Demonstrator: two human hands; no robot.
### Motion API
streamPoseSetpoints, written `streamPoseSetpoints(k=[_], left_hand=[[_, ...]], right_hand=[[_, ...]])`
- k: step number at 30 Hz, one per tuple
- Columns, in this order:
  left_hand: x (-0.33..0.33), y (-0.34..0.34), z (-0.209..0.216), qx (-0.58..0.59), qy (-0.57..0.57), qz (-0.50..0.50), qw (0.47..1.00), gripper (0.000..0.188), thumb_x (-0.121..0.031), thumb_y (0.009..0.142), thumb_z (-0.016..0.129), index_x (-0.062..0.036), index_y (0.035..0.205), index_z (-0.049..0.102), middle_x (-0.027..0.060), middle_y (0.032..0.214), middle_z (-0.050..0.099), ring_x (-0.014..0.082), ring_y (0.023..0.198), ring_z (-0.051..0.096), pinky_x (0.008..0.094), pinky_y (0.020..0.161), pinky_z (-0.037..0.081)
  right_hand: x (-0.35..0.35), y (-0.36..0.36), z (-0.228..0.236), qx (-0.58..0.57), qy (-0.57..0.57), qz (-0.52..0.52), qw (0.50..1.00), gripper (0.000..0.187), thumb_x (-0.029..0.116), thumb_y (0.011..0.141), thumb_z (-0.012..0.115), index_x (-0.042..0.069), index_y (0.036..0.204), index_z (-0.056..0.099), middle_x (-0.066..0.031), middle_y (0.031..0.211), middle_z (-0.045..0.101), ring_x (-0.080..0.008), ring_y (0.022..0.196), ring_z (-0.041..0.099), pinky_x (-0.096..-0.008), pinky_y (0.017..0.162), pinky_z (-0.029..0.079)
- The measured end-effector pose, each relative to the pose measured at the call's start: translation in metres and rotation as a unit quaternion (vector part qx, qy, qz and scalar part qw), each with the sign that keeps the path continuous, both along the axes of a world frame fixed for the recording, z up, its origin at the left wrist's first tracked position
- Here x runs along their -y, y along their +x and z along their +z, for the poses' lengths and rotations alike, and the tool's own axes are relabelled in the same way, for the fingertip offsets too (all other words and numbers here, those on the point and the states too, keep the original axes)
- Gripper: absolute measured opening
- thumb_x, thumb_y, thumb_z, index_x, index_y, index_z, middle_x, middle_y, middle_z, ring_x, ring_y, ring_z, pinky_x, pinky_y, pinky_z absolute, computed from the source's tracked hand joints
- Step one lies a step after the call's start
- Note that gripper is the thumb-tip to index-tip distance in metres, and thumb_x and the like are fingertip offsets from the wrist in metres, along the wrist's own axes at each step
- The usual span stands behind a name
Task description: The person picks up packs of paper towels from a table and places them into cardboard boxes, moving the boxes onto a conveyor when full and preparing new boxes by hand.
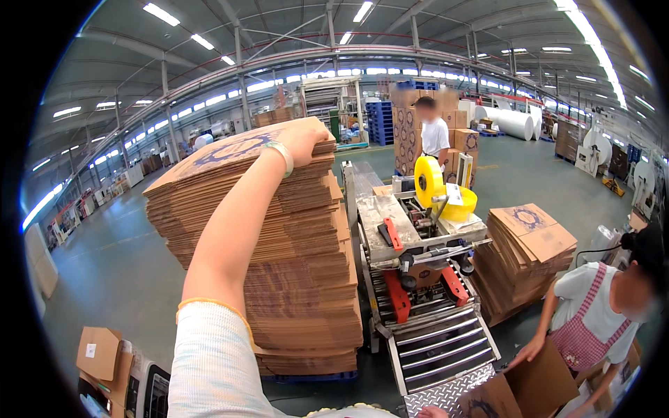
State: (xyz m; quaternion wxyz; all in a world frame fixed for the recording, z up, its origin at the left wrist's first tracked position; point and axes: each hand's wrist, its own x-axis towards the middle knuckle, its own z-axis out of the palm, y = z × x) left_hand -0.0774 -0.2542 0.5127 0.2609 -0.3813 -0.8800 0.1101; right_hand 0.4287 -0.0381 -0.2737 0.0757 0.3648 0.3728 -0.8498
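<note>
My left arm reaches up across a tall stack of flattened cardboard boxes (300, 292). At its top right corner, my left hand (304, 145) is closed over the edge of the top flattened box (230, 150), which bears a dark round print. The fingertips are partly hidden. Only a sliver of my right hand (433, 412) shows at the lower edge, beside an opened cardboard box (491, 398); its fingers cannot be made out. A co-worker in a checked apron (589, 334) has a hand (527, 352) at that box.
Right of the stack stands a carton sealing machine (383, 212) with yellow tape rolls (428, 182) and a roller conveyor (439, 352). Beyond it is a shorter stack of flattened boxes (533, 230). Another person (435, 136) stands behind the machine near stacked cartons (405, 143).
</note>
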Motion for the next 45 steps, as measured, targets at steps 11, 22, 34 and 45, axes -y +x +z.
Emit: streamPoseSetpoints(k=[11,22,34,45], left_hand=[[-0.011,-0.015,0.002,-0.029,-0.013,0.003,0.999,0.059,0.008,0.079,0.063,-0.0157,0.133,0.06,0.0167,0.128,0.059,0.0352,0.121,0.06,0.0398,0.104,0.05],[0.108,-0.002,-0.006,-0.289,0.122,0.065,0.947,0.016,-0.025,0.1,0.058,-0.01,0.102,0.065,0.013,0.096,0.071,0.0344,0.089,0.069,0.0467,0.073,0.055],[-0.102,0.27,-0.016,-0.418,0.079,-0.541,0.725,0.027,-0.035,0.095,0.067,-0.0097,0.085,0.068,0.0067,0.071,0.061,0.0256,0.059,0.057,0.0335,0.052,0.044],[-0.21,0.239,-0.158,0.258,0.423,-0.664,0.561,0.044,-0.031,0.11,0.042,-0.0005,0.085,0.063,0.0021,0.072,0.058,0.0107,0.068,0.056,0.0296,0.061,0.044]], right_hand=[[-0.008,-0.01,0.022,0.029,0.104,0.076,0.991,0.024,0.02,0.1,0.061,0.001,0.114,0.067,-0.0116,0.104,0.073,-0.0195,0.091,0.071,-0.0286,0.076,0.055],[0.028,0.086,0.037,0.104,0.09,-0.053,0.989,0.022,0.018,0.097,0.061,-0.001,0.109,0.067,-0.0142,0.098,0.073,-0.0242,0.088,0.071,-0.0345,0.075,0.059],[0.03,-0.005,0.242,-0.159,0.299,-0.059,0.939,0.064,0.02,0.095,0.068,0.006,0.151,0.04,-0.0112,0.149,0.045,-0.0225,0.131,0.047,-0.0362,0.107,0.043],[0.081,0.101,0.373,0.08,0.709,-0.177,0.678,0.08,0.028,0.079,0.082,0.003,0.147,0.046,-0.0189,0.139,0.058,-0.0315,0.132,0.054,-0.0533,0.122,0.023]])
